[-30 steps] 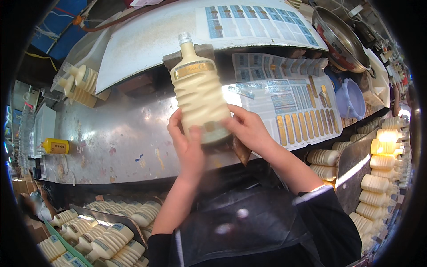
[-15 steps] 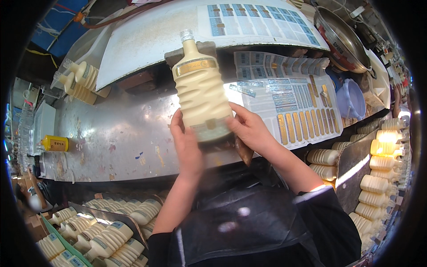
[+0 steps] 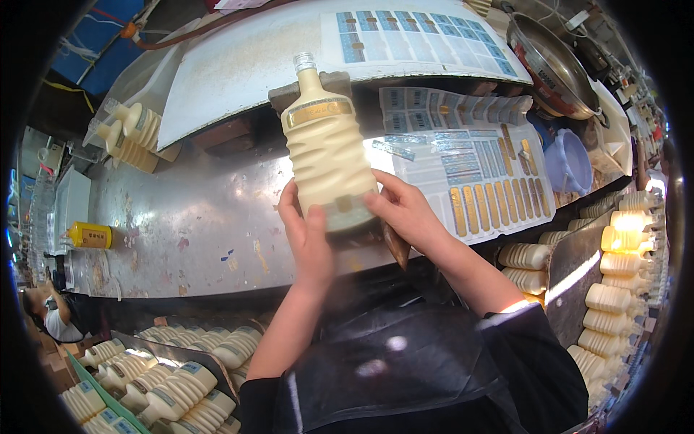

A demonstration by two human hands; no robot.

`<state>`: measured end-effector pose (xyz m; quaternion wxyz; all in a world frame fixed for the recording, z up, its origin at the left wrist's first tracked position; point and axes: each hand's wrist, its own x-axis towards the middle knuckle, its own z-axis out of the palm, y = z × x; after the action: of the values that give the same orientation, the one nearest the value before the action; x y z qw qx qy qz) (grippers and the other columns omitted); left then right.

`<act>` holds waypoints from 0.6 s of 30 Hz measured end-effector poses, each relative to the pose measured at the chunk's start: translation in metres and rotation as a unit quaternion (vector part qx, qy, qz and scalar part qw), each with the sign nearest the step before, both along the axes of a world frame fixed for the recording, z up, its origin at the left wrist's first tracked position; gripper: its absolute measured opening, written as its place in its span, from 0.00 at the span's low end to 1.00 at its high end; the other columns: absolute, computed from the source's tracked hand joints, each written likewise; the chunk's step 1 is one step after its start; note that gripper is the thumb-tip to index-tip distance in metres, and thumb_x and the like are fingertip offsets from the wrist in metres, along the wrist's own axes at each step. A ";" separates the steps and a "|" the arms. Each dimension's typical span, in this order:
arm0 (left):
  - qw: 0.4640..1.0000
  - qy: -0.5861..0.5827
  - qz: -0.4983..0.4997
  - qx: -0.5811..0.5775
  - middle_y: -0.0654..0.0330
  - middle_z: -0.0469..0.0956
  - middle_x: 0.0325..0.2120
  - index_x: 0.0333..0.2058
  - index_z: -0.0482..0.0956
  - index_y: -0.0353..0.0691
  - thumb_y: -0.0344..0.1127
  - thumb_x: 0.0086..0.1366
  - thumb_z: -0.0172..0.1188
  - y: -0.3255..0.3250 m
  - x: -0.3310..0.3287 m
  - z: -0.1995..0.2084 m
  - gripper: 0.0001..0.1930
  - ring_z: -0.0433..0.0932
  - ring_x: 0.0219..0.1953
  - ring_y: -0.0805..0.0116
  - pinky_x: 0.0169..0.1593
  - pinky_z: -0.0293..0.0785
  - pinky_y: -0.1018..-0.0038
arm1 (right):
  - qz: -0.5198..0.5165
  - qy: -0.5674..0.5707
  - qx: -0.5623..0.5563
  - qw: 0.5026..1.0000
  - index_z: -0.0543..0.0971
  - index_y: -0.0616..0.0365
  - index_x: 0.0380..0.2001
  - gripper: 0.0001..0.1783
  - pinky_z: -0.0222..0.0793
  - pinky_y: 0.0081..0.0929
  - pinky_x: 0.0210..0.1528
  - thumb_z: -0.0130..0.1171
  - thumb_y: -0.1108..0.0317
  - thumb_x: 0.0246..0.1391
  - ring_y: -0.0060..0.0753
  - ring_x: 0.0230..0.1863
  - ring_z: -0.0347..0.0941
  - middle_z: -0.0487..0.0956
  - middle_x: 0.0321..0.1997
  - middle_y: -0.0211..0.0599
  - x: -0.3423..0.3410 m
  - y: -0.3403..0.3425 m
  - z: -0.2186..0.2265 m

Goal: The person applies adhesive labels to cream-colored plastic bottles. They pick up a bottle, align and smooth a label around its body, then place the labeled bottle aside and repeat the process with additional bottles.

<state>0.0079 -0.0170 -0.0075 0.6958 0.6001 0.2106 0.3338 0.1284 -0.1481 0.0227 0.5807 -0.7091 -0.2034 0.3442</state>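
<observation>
Over the metal table (image 3: 166,239), the ribbed cream bottle (image 3: 329,163) points neck-away, its shoulder in front of a grey block (image 3: 285,95); whether they touch is unclear. The left hand (image 3: 307,235) and right hand (image 3: 401,213) clasp its lower sides, thumbs on the front. It looks stiff, probably glass, so fairly weighty, breakable and slick where smooth; the ribs should help grip. Two-handed hold low on the body seems sound, clear of the gold label (image 3: 318,111) and slim clear mouth (image 3: 303,62).
</observation>
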 end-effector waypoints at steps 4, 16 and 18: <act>1.000 -0.014 -0.008 -0.008 0.45 0.60 0.67 0.69 0.51 0.28 0.41 0.76 0.48 0.000 0.001 0.000 0.31 0.60 0.69 0.57 0.72 0.54 0.63 | 0.004 -0.004 -0.014 1.000 0.73 0.62 0.65 0.33 0.74 0.26 0.41 0.64 0.56 0.63 0.22 0.35 0.77 0.83 0.35 0.37 0.001 -0.001 0.001; 1.000 0.003 -0.018 -0.017 0.46 0.59 0.68 0.70 0.52 0.30 0.42 0.77 0.50 0.003 -0.002 0.004 0.32 0.60 0.70 0.58 0.72 0.55 0.63 | 0.000 0.003 0.027 1.000 0.73 0.59 0.66 0.32 0.74 0.26 0.38 0.62 0.54 0.64 0.22 0.32 0.76 0.82 0.31 0.34 0.004 -0.001 -0.016; 0.998 -0.026 -0.023 -0.052 0.47 0.60 0.68 0.70 0.52 0.30 0.42 0.77 0.49 0.005 -0.003 0.000 0.31 0.60 0.70 0.58 0.72 0.56 0.63 | -0.008 0.006 0.052 0.999 0.73 0.59 0.66 0.31 0.74 0.25 0.37 0.62 0.55 0.65 0.21 0.32 0.76 0.82 0.31 0.34 0.004 0.000 -0.017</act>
<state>0.0049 -0.0117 -0.0073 0.7391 0.5588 0.1958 0.3213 0.1320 -0.1483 0.0056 0.6206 -0.6777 -0.2115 0.3328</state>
